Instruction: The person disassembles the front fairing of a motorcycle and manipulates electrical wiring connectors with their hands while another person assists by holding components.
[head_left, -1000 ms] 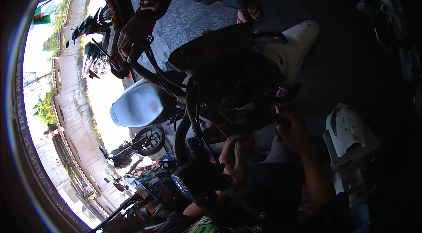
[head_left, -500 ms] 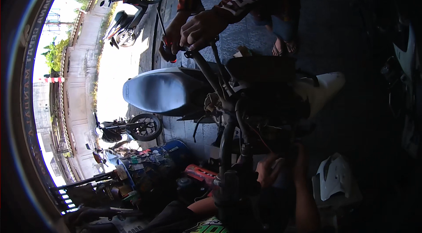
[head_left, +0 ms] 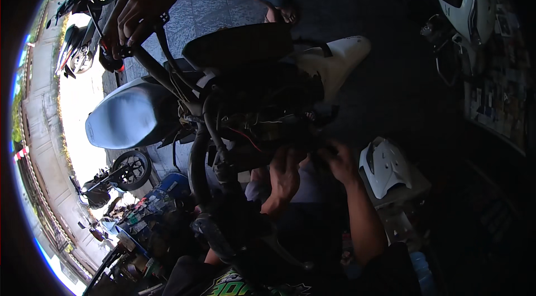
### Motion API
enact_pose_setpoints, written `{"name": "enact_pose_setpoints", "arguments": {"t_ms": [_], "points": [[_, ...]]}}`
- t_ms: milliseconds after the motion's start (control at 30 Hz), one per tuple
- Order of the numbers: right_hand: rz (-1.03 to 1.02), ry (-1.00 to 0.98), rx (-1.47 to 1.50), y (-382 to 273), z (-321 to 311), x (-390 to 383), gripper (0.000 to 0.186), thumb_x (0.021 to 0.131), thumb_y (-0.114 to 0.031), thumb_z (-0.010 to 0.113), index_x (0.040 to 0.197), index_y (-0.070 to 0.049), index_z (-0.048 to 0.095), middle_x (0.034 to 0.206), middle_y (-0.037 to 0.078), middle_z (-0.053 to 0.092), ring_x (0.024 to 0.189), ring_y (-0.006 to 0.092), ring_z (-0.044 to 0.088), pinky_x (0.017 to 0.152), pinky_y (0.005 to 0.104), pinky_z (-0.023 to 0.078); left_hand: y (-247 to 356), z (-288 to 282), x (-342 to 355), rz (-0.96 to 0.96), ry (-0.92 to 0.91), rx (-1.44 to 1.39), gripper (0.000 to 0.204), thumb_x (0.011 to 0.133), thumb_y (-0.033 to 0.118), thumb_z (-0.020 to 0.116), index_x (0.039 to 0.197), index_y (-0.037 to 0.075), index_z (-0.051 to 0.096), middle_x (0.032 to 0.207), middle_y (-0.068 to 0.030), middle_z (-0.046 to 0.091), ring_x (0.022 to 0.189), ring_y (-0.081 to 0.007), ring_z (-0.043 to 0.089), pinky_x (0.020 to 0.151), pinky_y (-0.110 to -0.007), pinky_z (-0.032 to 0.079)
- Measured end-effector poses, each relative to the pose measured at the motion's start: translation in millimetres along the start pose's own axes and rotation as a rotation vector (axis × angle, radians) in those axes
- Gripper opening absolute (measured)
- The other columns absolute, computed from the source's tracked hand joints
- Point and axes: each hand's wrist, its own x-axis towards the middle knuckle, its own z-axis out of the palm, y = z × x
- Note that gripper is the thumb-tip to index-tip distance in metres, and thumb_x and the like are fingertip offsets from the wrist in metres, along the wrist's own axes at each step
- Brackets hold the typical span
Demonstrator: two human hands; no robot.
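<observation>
A partly stripped motorcycle spans the middle, with a grey-blue seat (head_left: 123, 124), a bare handlebar (head_left: 199, 170) and a white body panel (head_left: 341, 61). My left hand (head_left: 286, 174) reaches up to the dark exposed front section, its fingers curled at the lower edge. Beside it, my right hand (head_left: 339, 161) has its fingers bent at the same shadowed edge. Whatever lies between my fingers is too dark to make out. A thin red wire (head_left: 245, 138) runs just above my left hand. At the far handlebar end, another person's hands (head_left: 134, 22) grip around the grip and lever.
A white fairing piece (head_left: 386, 167) rests on a stand right of my right forearm. Behind it is a blue-tinted plastic container (head_left: 422, 273). Clutter and a blue drum (head_left: 176, 184) stand at lower left. Another white motorcycle (head_left: 472, 14) is at the upper right; parked motorcycles line the left.
The view has shifted right, so the motorcycle sits further left and higher. My hands now show more clearly, both raised to the front section's edge. The other person's hands stay on the handlebar.
</observation>
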Motion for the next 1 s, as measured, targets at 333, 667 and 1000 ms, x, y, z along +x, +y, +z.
{"name": "enact_pose_setpoints", "arguments": {"t_ms": [333, 667, 1000], "points": [[0.008, 0.081, 0.184, 23, 10, -4, 0.017, 0.091, -0.008, 0.063, 0.106, 0.0, 0.066, 0.097, 0.006, 0.068, 0.09, 0.0116, 0.062, 0.082, 0.0287, 0.049, -8, 4, 6, -0.072, -0.076, -0.27, 0.045, 0.103, 0.037, 0.046, 0.12, -0.004, 0.057, 0.11, -0.0142, 0.067, 0.104, -0.0235, 0.064, 0.093, -0.035, 0.048], [0.058, 0.08, 0.19, 26, 3, -2, 0.019, 0.092, -0.008, 0.062, 0.109, 0.001, 0.065, 0.095, 0.006, 0.068, 0.088, 0.0118, 0.063, 0.079, 0.0284, 0.05, 15, 19, 9, 0.019, -0.131, 0.195, 0.032, 0.097, 0.023, 0.055, 0.109, -0.004, 0.064, 0.09, -0.0109, 0.067, 0.085, -0.0164, 0.063, 0.077, -0.029, 0.049], [-0.042, 0.206, 0.129, -6, -14, -31, 0.018, 0.094, -0.008, 0.059, 0.109, 0.001, 0.063, 0.095, 0.005, 0.066, 0.089, 0.0092, 0.061, 0.081, 0.0244, 0.048, -4, 2, 16, 0.171, -0.133, 0.327, 0.03, 0.096, 0.025, 0.055, 0.104, -0.002, 0.065, 0.083, -0.0116, 0.067, 0.075, -0.0169, 0.064, 0.067, -0.032, 0.05]]}}
